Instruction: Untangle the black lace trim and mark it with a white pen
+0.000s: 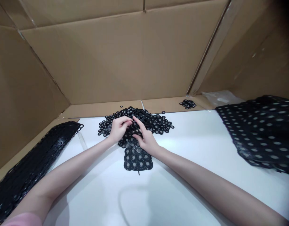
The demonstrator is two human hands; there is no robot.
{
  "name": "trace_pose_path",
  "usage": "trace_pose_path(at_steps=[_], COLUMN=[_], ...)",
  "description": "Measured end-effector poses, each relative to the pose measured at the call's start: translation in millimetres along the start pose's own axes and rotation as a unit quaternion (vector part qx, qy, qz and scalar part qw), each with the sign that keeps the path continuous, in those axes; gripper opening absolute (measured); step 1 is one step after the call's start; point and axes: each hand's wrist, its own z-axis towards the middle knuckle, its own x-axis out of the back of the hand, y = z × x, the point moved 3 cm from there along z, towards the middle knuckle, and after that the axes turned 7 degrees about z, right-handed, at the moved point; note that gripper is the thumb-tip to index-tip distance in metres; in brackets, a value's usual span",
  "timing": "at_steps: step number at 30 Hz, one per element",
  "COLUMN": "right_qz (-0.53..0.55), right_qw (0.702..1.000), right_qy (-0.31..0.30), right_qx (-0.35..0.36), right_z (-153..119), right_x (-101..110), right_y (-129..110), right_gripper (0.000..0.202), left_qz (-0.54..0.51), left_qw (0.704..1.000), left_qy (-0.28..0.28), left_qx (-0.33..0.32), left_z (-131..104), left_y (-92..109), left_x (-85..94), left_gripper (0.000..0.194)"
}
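A pile of small black rings [158,123] lies in the middle of the white table. From its near side a black sheet of joined rings [138,160] reaches towards me. My left hand [119,128] is over the pile, thumb and index finger pinched together; what sits between them is too small to make out. Close beside it, my right hand [147,139] has its index finger stretched towards the left fingertips and its thumb apart over the sheet. The other right fingers are partly hidden.
A stack of black ring sheets [36,157] lies at the left, a larger perforated black sheet [264,131] at the right. A small ring cluster [188,104] and a clear plastic bag [221,98] are at the back. Cardboard walls [125,59] enclose the table.
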Motion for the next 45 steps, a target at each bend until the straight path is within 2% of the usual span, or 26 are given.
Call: trace_pose_path(at_steps=[3,4,5,7,10,12,14,15,18,20,23,29,32,36,42,45], right_qz=[0.01,0.009,0.007,0.01,0.035,0.061,0.093,0.108,0.138,0.147,0.15,0.169,0.111,0.072,0.081,0.098], right_qw=[1.0,1.0,1.0,0.998,0.992,0.987,0.982,0.98,0.972,0.967,0.965,0.974,0.983,0.986,0.985,0.983], right_qy=[-0.005,-0.001,0.008,0.038,0.098,0.134,0.154,0.161,0.185,0.203,0.209,0.128,0.139,0.144,0.146,0.151], right_qx=[0.009,0.004,-0.008,-0.04,-0.067,-0.062,-0.055,-0.053,-0.049,-0.051,-0.054,-0.079,-0.053,-0.04,-0.043,-0.048], right_z=[-0.4,-0.4,-0.3,0.4,2.1,3.3,4.2,4.6,5.7,6.3,6.9,6.6,6.2,6.5,6.3,5.9], right_x=[-0.4,0.2,1.2,4.6,10.7,13.8,15.1,15.5,17.4,19.2,20.7,15.4,15.5,15.4,14.6,14.3], right_y=[-1.6,-1.8,-1.6,-0.4,3.0,6.5,10.9,12.9,15.7,15.0,12.2,11.9,11.3,10.8,11.0,12.5], right_gripper=[0.069,0.069,0.068,0.067,0.064,0.062,0.061,0.06,0.056,0.054,0.051,0.069,0.063,0.058,0.051,0.05], left_qz=[-0.03,-0.022,-0.002,0.056,0.136,0.17,0.179,0.171,0.155,0.157,0.151,0.097,0.08,0.067,0.064,0.066], left_qw=[0.987,0.983,0.983,0.99,0.99,0.984,0.979,0.978,0.961,0.95,0.954,0.979,0.989,0.993,0.995,0.995], left_qy=[0.135,0.162,0.165,0.122,0.04,0.043,0.061,0.05,-0.041,-0.074,-0.08,-0.061,-0.052,-0.045,-0.032,-0.046], left_qx=[0.076,0.086,0.084,0.051,-0.001,-0.03,-0.076,-0.11,-0.223,-0.258,-0.245,-0.166,-0.117,-0.084,-0.067,-0.054], left_z=[13.8,17.4,20.3,23.2,18.8,12.4,5.1,1.5,-8.8,-13.5,-16.3,-16.1,-14.7,-14.5,-16.0,-16.2], left_y=[-19.5,-25.5,-30.2,-35.3,-33.3,-24.3,-10.3,-2.9,12.1,11.9,3.2,0.3,2.0,2.1,0.5,-1.3], left_x=[23.7,31.3,36.6,40.2,33.4,29.1,26.0,23.5,11.9,4.8,-1.9,-1.8,-1.5,-3.7,-6.4,-6.5], left_gripper=[0.024,0.024,0.023,0.02,0.023,0.028,0.032,0.033,0.031,0.035,0.039,0.017,0.01,0.006,0.006,0.006])
